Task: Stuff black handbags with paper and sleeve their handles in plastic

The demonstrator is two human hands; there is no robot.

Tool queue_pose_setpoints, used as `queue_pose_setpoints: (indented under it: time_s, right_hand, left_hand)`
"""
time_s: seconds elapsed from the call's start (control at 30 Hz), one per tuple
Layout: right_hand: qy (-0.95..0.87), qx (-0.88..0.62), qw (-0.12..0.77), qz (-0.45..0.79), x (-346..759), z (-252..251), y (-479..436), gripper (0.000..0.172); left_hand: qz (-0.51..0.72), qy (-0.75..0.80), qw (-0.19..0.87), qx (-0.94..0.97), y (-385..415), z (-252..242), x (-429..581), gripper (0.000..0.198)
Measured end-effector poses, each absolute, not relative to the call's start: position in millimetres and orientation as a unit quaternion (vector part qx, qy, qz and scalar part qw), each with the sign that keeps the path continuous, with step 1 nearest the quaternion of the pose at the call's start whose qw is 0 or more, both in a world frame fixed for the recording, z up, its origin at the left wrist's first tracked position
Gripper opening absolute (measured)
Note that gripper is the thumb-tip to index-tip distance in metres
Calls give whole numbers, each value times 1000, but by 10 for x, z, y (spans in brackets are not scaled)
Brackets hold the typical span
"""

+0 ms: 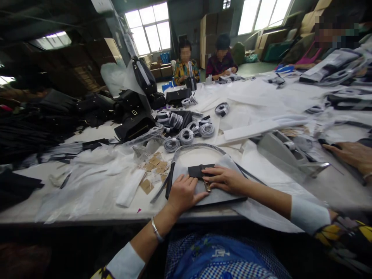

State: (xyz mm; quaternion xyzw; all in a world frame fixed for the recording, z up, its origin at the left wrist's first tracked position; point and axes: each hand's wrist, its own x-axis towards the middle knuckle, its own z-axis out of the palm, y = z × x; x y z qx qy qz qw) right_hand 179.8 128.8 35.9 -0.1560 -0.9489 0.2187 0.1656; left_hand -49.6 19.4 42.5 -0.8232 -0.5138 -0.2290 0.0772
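A black handbag (169,186) lies flat before me, its front covered by a pale translucent sheet (232,192). Its wrapped handle (200,146) arches away from me. Across the middle sits a black flap (195,171) with a gold clasp (207,186) just below it. My left hand (183,192) rests on the sheet with its fingers stretched out, the tips at the flap's lower edge. My right hand (225,179) lies flat, fingers extended over the flap's right end and beside the clasp.
Wrapped strap coils (186,136) lie beyond the bag. Brown paper tags (157,166) and a white foam strip (130,188) are at its left. Black bags (135,126) pile up farther left. Another person's hand (353,155) works at the right; two people (222,62) sit across the table.
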Motion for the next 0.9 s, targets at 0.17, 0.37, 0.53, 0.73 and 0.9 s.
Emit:
queue_pose_setpoints:
  time_s: [0.17, 0.37, 0.53, 0.73, 0.9]
  right_hand:
    - [-952, -171, 148, 204, 1787, 345, 1250, 37]
    - [-950, -172, 159, 208, 1781, 364, 1227, 37]
    - [-954, -174, 139, 203, 1784, 342, 1224, 45]
    - [-964, -176, 97, 174, 1742, 340, 1215, 39]
    - [-970, -165, 89, 153, 1707, 375, 1170, 38]
  left_hand:
    - [-254, -390, 109, -878, 167, 420, -512, 26]
    - [-260, -331, 50, -906, 190, 384, -561, 29]
    - [-274, -365, 28, -889, 162, 344, -561, 21]
    - [-244, -388, -16, -888, 170, 360, -544, 24]
    - [-197, -404, -41, -893, 173, 406, -536, 28]
